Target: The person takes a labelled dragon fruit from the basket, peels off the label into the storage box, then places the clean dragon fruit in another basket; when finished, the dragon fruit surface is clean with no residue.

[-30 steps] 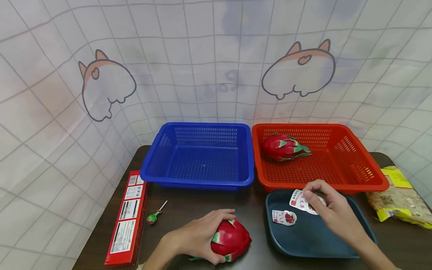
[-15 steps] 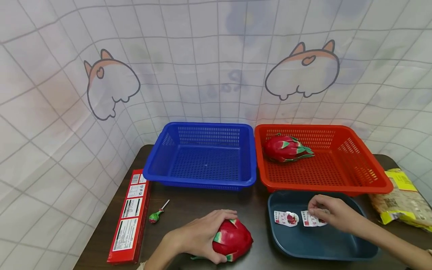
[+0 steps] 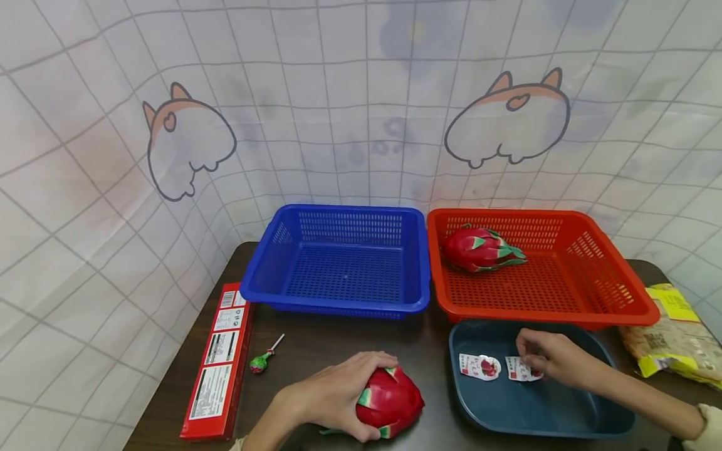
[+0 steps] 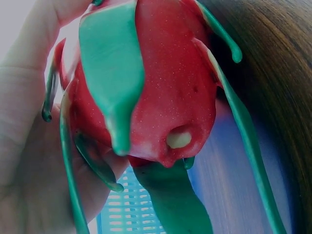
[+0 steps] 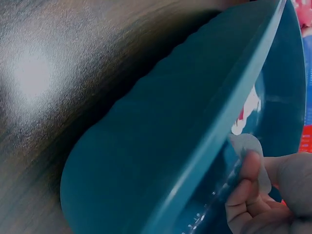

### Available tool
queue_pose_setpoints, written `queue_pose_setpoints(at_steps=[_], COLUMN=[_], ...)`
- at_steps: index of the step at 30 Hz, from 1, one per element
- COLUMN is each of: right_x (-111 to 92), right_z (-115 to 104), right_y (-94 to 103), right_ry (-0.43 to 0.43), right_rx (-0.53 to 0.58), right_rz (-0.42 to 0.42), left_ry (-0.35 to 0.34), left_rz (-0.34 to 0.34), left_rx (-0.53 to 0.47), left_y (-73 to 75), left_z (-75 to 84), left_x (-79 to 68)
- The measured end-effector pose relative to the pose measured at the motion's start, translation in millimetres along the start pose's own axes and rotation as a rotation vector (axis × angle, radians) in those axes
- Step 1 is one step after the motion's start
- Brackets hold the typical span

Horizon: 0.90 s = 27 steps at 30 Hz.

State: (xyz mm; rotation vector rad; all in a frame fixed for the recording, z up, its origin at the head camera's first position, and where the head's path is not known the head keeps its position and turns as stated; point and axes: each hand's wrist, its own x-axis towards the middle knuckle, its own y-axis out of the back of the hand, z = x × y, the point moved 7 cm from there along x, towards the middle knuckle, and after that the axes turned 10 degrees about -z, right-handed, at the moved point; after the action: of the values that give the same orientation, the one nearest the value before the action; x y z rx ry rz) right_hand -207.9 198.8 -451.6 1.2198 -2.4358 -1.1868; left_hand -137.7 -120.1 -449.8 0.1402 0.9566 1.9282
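Observation:
My left hand (image 3: 338, 394) grips a red dragon fruit (image 3: 389, 404) with green scales on the table, fingers over its top and thumb at its near side. The left wrist view shows that fruit (image 4: 165, 97) close up, with a small hole at its end. Inside the dark blue tray (image 3: 541, 416), my right hand (image 3: 555, 358) pinches a white paper label (image 3: 520, 369) low over the floor, partly covering it. The right wrist view shows this label (image 5: 248, 142) at the fingertips. To its left lies a similar label (image 3: 480, 367) printed with a red fruit.
Behind stand a blue basket (image 3: 335, 305) and a red basket (image 3: 544, 313), the red one holding another dragon fruit (image 3: 479, 248). A long red box (image 3: 217, 363) and a green lollipop (image 3: 259, 363) lie at left. A yellow-labelled bag (image 3: 674, 332) lies at right.
My right hand has lowered its label toward the tray floor, to the right of the other label. The left hand stays on the dragon fruit. The head view has shifted slightly.

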Motion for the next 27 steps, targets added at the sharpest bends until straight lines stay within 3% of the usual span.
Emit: queue_pose_setpoints(at_steps=[11, 27], right_x=[2, -1], right_z=[11, 21], right_y=[-7.6, -14.2], right_ry=[-0.019, -0.088], right_rx=[-0.091, -0.209], right_rz=[-0.07, -0.083], left_ry=[0.001, -0.004], left_rz=[0.0, 0.004], left_rx=[-0.004, 0.011], left_y=[0.9, 0.1], left_z=[-0.7, 0.4], left_x=[0.5, -0.4])
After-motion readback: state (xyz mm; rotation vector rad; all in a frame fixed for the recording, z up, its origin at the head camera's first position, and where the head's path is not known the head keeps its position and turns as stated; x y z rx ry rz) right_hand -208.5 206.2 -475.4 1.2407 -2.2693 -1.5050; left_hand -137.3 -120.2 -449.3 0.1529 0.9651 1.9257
